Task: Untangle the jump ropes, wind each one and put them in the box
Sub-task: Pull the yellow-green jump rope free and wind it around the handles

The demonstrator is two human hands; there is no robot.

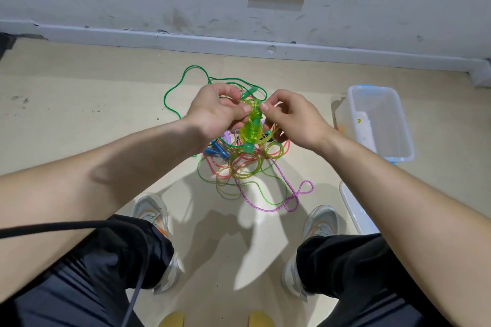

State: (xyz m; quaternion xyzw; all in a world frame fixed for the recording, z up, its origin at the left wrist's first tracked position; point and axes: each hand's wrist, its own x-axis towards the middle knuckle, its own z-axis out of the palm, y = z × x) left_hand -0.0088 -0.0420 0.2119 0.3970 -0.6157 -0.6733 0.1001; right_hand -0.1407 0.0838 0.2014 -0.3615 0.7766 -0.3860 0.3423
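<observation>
**Wound rope and tangle.** My left hand (215, 111) and right hand (295, 121) hold one wound rope (251, 131) between them. It is translucent yellow-green cord coiled tightly round its teal handles, with one handle end (248, 147) protruding below the coils. Both hands pinch the cord at the top of the coil, the two thumbs almost meeting.

Below and beyond the hands the tangle (244, 170) lies on the floor (79, 93), with green, yellow-green, red and purple cords crossing one another. I cannot count how many ropes it holds, as my hands cover its middle. Two blue handles (215, 152) show under the left hand. One teal handle (249, 91) shows just beyond the fingertips; which cord it ends is unclear.

One clear box (382, 127) stands on the floor to the right of the right hand, well apart. A second clear plastic piece (350, 204) below the right forearm is cut off by the arm.
</observation>
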